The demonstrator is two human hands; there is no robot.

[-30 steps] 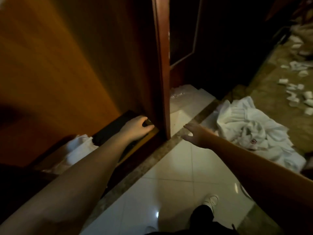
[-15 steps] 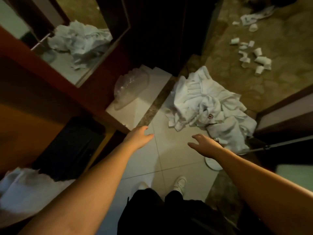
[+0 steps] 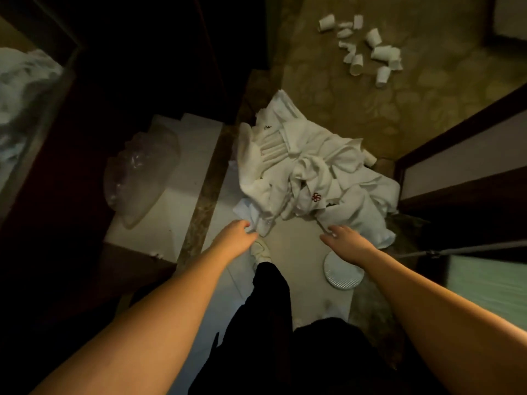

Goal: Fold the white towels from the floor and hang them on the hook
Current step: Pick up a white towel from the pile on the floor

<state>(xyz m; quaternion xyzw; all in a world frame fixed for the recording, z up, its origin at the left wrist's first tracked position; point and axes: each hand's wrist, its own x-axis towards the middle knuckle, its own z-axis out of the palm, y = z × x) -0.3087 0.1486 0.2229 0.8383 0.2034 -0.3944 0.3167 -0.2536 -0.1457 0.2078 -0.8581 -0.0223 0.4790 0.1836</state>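
Observation:
A crumpled heap of white towels lies on the floor ahead of me, across the join of pale tile and patterned carpet; one piece carries a small red flower mark. My left hand reaches down to the heap's near left corner, its fingertips at the cloth's edge, fingers loosely bent and holding nothing I can see. My right hand hovers with spread, relaxed fingers just before the heap's near right edge. No hook is in view.
A clear plastic bag lies on a white ledge at left. Dark wooden door frames stand left and right. Several white paper cups litter the carpet beyond. A white round plate lies by my right foot. My dark trousers and white shoe are below.
My view has swung from the wooden cabinet down to the floor. Both hands have moved forward and down toward the towel heap, now reaching its near edge.

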